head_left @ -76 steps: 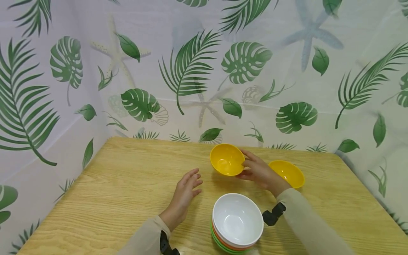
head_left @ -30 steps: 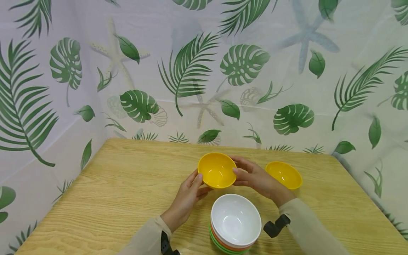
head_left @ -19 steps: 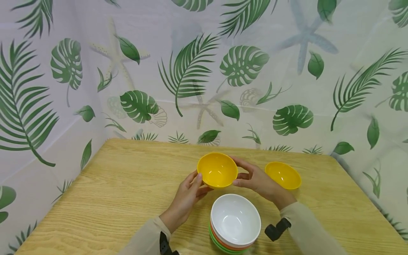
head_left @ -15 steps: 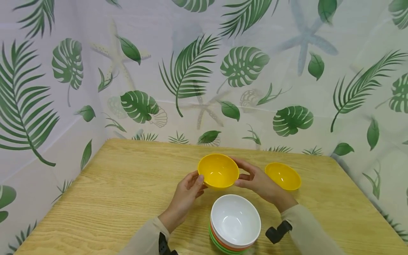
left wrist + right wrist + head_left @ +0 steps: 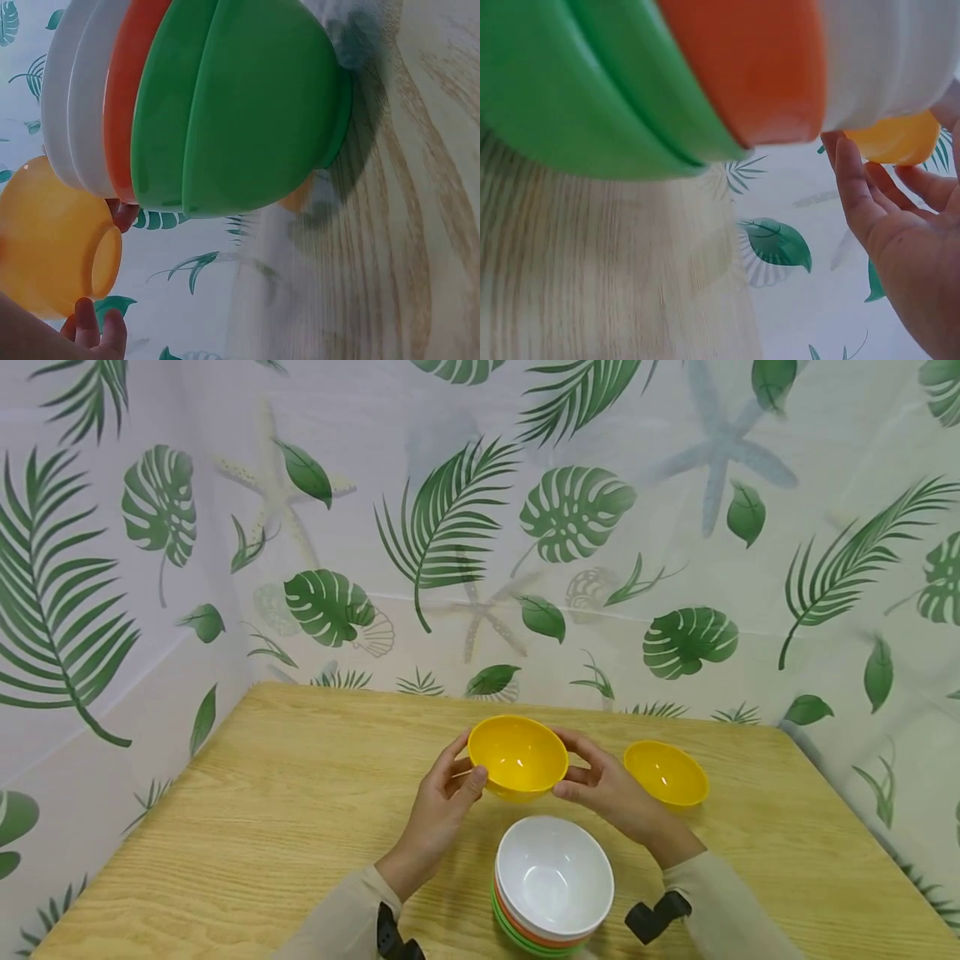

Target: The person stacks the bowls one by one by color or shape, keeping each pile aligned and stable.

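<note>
Between my two hands is a yellow bowl, held clear of the table behind the stack. My left hand grips its left side, thumb near the rim and fingers behind and under the wall. On the opposite side my right hand holds it with thumb in front and fingers behind. In front of it stands a stack of nested bowls: a white bowl on top, with orange and green bowls below. The left wrist view shows the yellow bowl's foot with fingertips beside it.
A second yellow bowl rests on the wooden table to the right, beyond my right forearm. Behind the table hangs a leaf-patterned cloth. Dark wrist cameras sit on both sleeves, close to the stack.
The yellow bowl came left and toward me in my right hand, and my left hand took hold of it too. Since then it has risen slightly and shifted a little right.
</note>
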Demonstrator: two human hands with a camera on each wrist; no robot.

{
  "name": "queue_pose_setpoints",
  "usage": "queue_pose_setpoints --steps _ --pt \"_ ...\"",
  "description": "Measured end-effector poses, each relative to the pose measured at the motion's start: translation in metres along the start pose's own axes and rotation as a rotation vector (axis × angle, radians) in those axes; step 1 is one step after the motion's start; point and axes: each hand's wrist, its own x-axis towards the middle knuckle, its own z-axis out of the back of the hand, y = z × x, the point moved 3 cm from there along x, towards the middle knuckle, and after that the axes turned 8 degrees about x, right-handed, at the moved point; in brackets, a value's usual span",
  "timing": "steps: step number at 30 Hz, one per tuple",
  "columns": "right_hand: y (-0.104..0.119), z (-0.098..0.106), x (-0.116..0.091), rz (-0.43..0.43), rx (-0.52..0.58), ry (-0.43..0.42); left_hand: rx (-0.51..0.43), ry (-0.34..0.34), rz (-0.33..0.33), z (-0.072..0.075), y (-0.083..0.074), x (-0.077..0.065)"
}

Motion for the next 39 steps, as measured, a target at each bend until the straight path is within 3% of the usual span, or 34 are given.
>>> queue_pose_setpoints --steps 5,11,21,34,39 --pt "0.005 0.001 -0.003 0.013 -0.040 -0.043 -0.005 0.034 -0.047 -0.002 -0.003 0.000" --pt "0.010 -0.002 -0.006 0.041 -0.017 -0.029 -0.040 -0.001 -0.114 -0.002 -0.010 0.003" --pt "0.019 -0.004 -0.016 0.052 -0.009 -0.040 -0.083 0.017 -0.075 -0.009 -0.031 -0.007" --pt "0.033 -0.012 -0.032 0.035 -0.006 -0.066 0.000 0.095 -0.116 -0.011 -0.038 -0.011" --pt "0.035 -0.016 -0.038 0.025 -0.015 -0.111 -0.029 0.119 -0.135 -0.011 -0.040 -0.013"
